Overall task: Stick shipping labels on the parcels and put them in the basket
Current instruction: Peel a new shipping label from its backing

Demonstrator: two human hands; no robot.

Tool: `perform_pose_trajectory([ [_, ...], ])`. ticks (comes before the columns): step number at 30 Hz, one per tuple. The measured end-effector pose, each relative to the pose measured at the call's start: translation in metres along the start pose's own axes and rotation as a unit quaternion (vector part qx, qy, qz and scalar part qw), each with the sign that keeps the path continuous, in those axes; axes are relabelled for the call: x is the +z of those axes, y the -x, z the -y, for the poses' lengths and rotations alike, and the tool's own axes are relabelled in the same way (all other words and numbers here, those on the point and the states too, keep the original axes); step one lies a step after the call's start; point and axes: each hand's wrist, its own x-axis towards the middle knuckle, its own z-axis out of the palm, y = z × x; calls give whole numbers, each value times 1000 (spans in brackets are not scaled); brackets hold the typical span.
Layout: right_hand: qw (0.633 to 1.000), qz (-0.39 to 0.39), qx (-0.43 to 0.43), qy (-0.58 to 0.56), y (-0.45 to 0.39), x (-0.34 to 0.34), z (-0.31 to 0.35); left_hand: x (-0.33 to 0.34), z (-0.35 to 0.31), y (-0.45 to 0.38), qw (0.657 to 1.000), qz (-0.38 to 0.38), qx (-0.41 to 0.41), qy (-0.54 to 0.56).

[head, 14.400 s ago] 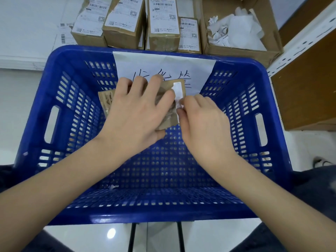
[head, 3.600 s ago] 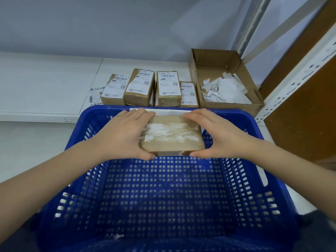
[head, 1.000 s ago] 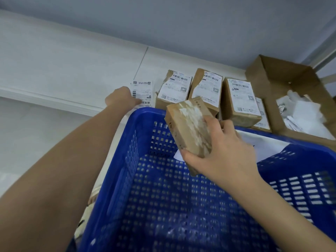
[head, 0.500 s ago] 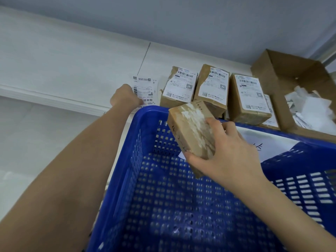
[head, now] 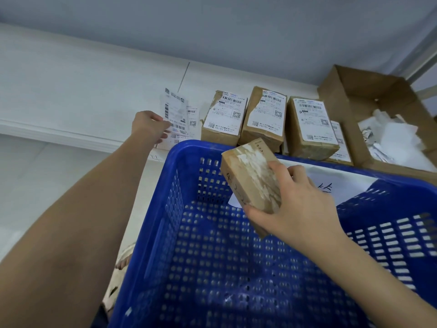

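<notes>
My right hand grips a small brown parcel with torn label remains on its top face, held tilted above the blue basket. My left hand reaches past the basket's far left corner and pinches a white shipping label, lifted off the white shelf. Another label sheet lies beneath it. Several labelled brown parcels stand in a row behind the basket.
An open cardboard box holding crumpled white backing paper sits at the back right. A white paper with handwriting hangs inside the basket's far wall. A grey wall rises behind the white shelf.
My left hand has raised a label off the pile on the shelf. My right hand keeps the unlabelled parcel in roughly the same place over the basket.
</notes>
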Motion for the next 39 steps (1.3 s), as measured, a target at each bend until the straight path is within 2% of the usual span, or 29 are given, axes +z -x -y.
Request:
perform_pose_trajectory([
  [8, 1000, -4, -13, 13, 14, -19, -8, -30, -39, 31, 997, -22, 72, 15],
  [13, 999, -7, -11, 39, 30, -34, -26, -44, -73, 64, 992, -10, 124, 12],
  [20, 999, -22, 26, 12, 64, -53, -63, -42, -105, 137, 974, 88, 182, -106],
  [26, 998, -33, 52, -17, 95, -58, -101, -19, -112, 214, 955, 171, 204, -133],
  [32, 998, 0, 61, -32, 124, -48, -134, 15, -104, 285, 945, 247, 187, -104],
  [39, 990, 0, 81, -120, 131, -43, -161, 51, -65, 336, 954, 269, 116, -58],
])
